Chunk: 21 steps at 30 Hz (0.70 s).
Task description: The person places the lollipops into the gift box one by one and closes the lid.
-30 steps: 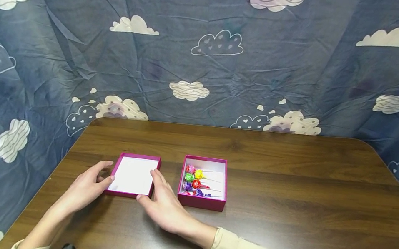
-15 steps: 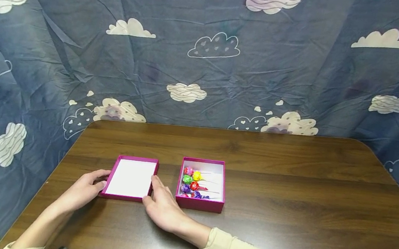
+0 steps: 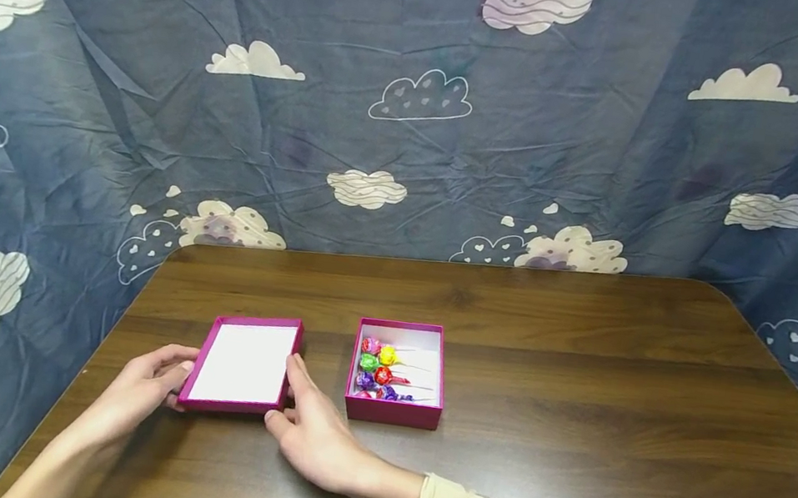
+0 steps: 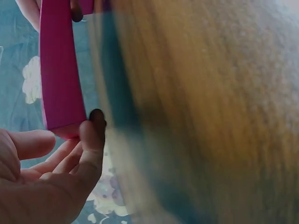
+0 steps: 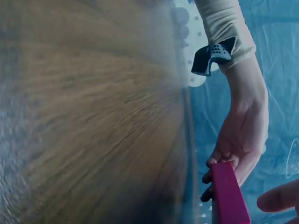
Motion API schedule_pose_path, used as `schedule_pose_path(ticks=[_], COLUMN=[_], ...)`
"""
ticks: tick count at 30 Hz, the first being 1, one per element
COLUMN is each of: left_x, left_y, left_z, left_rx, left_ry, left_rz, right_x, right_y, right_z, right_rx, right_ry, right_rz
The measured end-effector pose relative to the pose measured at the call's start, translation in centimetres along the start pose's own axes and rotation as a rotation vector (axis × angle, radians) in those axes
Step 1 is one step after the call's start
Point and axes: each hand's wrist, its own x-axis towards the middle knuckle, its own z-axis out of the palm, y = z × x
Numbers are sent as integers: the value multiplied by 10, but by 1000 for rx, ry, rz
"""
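Note:
A magenta box lid [image 3: 242,363] with a white inside faces up, slightly tilted, in the head view. My left hand [image 3: 136,391] grips its left edge; in the left wrist view the thumb of that left hand [image 4: 51,182] is above and its fingers reach below the lid [image 4: 60,70]. At the opposite edge my right hand [image 3: 318,432] holds the lid, with a fingertip showing under it in the left wrist view. The right wrist view shows the lid raised off the table. To the right stands a magenta box [image 3: 392,413] with several wrapped lollipops [image 3: 383,376] inside.
Both boxes' surface is a brown wooden table [image 3: 575,407]. Behind it hangs a dark blue curtain [image 3: 324,130] with cloud prints. A black strap piece [image 5: 212,58] is worn on the left wrist.
Both hands have taken hold of the lid's sides. The lid has come up off the table, tilted a little and shifted slightly left and nearer. The lollipop box stays in place.

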Motion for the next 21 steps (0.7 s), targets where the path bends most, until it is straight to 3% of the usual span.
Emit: schedule_pose_path(ticks=[4, 9, 16, 21], left_x=[-5, -12, -21, -26], left_y=[5, 13, 23, 30], left_z=[-5, -9, -7, 0], left_rx=[-11, -21, -89, -133], left_ry=[22, 45, 69, 97], left_rz=[28, 12, 20, 58], right_x=[-6, -13, -19, -16], right_y=[-6, -13, -19, -23], right_z=[-2, -8, -18, -30], right_rx=[0, 14, 77, 145], right_ry=[-27, -45, 4, 40], right_rz=[-49, -96, -189, -195])
